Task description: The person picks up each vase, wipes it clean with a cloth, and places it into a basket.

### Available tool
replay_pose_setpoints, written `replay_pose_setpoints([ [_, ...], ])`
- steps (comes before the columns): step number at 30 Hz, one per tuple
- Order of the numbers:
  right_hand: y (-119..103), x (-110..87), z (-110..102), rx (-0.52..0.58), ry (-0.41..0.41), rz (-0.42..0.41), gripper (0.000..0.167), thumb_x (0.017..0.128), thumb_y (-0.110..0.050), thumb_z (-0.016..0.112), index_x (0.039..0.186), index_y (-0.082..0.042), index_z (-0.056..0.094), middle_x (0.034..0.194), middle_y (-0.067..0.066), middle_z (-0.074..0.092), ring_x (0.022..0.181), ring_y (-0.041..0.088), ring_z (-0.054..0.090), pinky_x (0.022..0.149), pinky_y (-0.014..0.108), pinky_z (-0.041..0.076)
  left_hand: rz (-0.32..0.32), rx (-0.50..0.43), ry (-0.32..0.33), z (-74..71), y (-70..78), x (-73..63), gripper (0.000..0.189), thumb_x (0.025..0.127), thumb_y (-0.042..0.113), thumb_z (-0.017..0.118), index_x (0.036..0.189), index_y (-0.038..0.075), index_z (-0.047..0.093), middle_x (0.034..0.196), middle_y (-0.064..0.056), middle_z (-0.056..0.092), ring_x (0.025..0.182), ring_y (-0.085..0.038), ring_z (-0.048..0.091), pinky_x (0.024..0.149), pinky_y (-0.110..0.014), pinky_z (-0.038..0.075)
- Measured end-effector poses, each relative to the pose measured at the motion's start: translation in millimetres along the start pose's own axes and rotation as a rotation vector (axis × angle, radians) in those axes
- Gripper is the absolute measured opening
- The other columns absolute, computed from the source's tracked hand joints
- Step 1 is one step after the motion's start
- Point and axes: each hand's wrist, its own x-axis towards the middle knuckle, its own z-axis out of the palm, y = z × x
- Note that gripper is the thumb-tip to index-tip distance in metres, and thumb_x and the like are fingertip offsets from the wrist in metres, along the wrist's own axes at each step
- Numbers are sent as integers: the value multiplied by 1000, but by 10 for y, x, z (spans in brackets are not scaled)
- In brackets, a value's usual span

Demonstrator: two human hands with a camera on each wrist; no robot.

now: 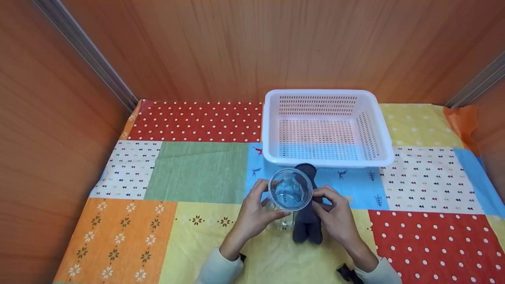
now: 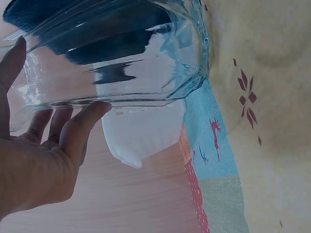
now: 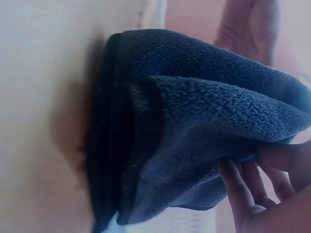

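A clear glass (image 1: 290, 199) with its round rim facing up is in my left hand (image 1: 252, 209), the thumb on the near side and the fingers around the far side. Its walls and thick, faceted base show in the left wrist view, with my left hand (image 2: 53, 150) near the rim end. Beside the glass hangs a dark grey, fleecy cloth (image 1: 307, 221), pinched by my right hand (image 1: 335, 213) between thumb and fingers. Up close, the cloth (image 3: 194, 141) falls in loose folds from my right hand (image 3: 272, 189).
Just beyond the hands stands a white perforated plastic basket (image 1: 329, 162). A colourful patchwork tablecloth (image 1: 201, 165) covers the table. Wood-grain panels (image 1: 236, 47) rise at the back and both sides.
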Motion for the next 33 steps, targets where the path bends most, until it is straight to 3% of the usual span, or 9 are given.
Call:
replay_pose_setpoints([
  [6,-67,16,1,-1,4,-9,25,90,20,69,105,1,75,109,17,69,103,6,67,86,20,60,-10,3,-1,2,-2,-1,65,80,9,93,136,14,62,130,-4,59,127,-29,54,106,-63,51],
  [13,67,-19,13,-21,5,-35,25,89,20,70,103,1,74,107,18,69,100,4,66,83,18,60,5,1,1,4,-2,-2,63,80,10,94,134,13,63,129,-4,59,127,-30,54,106,-64,50],
  [23,240,-54,34,-13,27,17,23,88,23,69,100,3,70,104,19,68,100,1,66,84,15,58,20,15,-2,6,-4,6,62,80,9,93,135,15,64,129,-5,58,127,-31,53,106,-64,50],
  [33,103,-27,16,-20,6,2,26,88,24,68,101,2,72,104,15,68,99,4,66,84,18,59,13,9,-1,2,-10,6,63,79,8,94,135,15,64,128,-5,59,127,-31,54,106,-65,50],
])
